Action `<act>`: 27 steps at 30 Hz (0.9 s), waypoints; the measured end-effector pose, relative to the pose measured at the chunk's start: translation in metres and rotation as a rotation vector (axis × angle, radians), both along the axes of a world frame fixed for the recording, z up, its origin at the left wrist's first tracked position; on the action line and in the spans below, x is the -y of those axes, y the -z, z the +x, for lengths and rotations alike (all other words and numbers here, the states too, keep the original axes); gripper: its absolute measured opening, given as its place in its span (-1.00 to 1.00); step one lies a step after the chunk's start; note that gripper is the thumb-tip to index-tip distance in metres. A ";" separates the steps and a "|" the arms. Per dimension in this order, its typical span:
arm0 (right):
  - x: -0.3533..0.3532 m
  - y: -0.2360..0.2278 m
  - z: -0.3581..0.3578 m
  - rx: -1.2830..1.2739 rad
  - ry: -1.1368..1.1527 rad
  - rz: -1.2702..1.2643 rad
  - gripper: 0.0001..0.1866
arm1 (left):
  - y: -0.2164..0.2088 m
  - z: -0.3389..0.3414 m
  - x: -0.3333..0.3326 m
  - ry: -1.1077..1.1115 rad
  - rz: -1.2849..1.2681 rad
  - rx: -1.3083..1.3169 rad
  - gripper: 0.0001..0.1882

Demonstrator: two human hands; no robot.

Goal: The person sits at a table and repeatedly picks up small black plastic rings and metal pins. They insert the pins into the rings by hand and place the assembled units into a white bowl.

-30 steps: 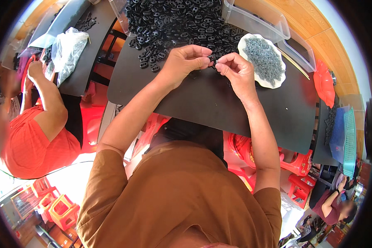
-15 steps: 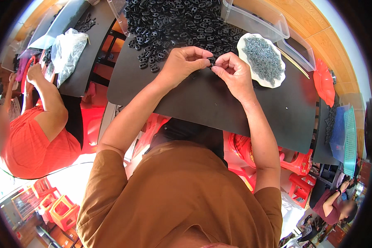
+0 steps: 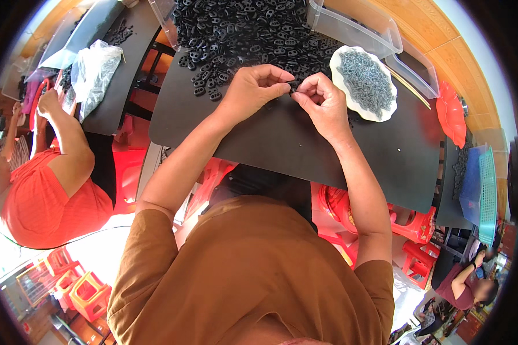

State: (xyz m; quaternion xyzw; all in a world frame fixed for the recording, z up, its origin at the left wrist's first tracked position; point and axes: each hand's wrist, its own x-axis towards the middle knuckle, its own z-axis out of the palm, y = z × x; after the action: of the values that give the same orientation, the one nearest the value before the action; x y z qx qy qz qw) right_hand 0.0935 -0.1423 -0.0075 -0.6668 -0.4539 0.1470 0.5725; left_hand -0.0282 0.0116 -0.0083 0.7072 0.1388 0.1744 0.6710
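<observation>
My left hand [image 3: 252, 95] and my right hand [image 3: 324, 106] meet above the dark table [image 3: 259, 135], fingertips nearly touching. Thumb and forefinger of each are pinched on a small black plastic piece [image 3: 294, 85], mostly covered by the fingers. Just beyond my hands spreads a big heap of black oval two-holed plastic pieces [image 3: 242, 40], several of them loose at its near left edge. Right of my right hand stands a white scalloped dish [image 3: 381, 118], filled with tiny grey parts [image 3: 365, 80] that look like metal springs.
Clear plastic boxes [image 3: 360, 31] stand behind the dish, with thin sticks [image 3: 410, 89] beside it. A red tray [image 3: 452, 118] lies at the table's right end. Left, a person in red [image 3: 57, 190] works at another table [image 3: 112, 86]. Red stools [image 3: 89, 296] stand around.
Both hands keep their pinch on the black piece. My right hand has shifted slightly left, and the fingertips have turned a little. The person at left has moved slightly.
</observation>
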 end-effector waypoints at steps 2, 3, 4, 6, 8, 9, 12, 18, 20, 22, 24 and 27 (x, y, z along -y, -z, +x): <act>-0.001 0.001 0.000 0.018 0.003 0.014 -0.81 | 0.001 0.000 0.000 0.004 -0.010 0.021 -0.80; -0.001 0.001 -0.001 0.031 0.007 0.019 -0.81 | 0.002 0.000 0.001 0.011 -0.025 0.028 -0.80; -0.002 0.001 -0.001 0.043 0.010 0.025 -0.81 | 0.002 0.000 0.001 0.018 -0.041 0.035 -0.80; -0.001 0.001 -0.001 0.050 0.014 0.029 -0.81 | 0.004 0.000 0.003 0.026 -0.036 0.009 -0.80; -0.001 0.001 -0.001 0.053 0.019 0.034 -0.81 | 0.003 0.000 0.003 0.027 -0.013 -0.015 -0.80; -0.002 0.001 -0.002 0.053 0.024 0.038 -0.81 | 0.001 -0.001 0.004 0.025 0.009 -0.027 -0.81; -0.002 0.000 -0.005 0.083 0.047 -0.002 -0.80 | 0.002 -0.002 0.005 0.015 0.127 -0.024 -0.82; 0.000 0.003 -0.006 0.266 0.083 -0.114 -0.75 | -0.002 -0.004 0.011 0.008 0.389 0.022 -0.81; 0.000 0.003 -0.007 0.318 0.101 -0.168 -0.76 | -0.002 -0.004 0.011 0.016 0.460 0.044 -0.81; 0.001 -0.001 -0.008 0.353 0.117 -0.222 -0.78 | 0.000 -0.004 0.012 0.021 0.504 0.058 -0.81; 0.002 -0.002 -0.008 0.372 0.110 -0.234 -0.80 | 0.001 -0.004 0.013 0.016 0.537 0.066 -0.82; 0.004 -0.005 -0.005 0.339 0.074 -0.256 -0.83 | 0.001 -0.003 0.014 0.016 0.554 0.072 -0.82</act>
State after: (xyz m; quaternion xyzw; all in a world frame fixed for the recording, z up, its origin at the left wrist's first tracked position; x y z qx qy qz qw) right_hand 0.0887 -0.1461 -0.0030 -0.7654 -0.4966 0.0683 0.4035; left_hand -0.0316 -0.0024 -0.0092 0.8581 0.0565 0.2254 0.4579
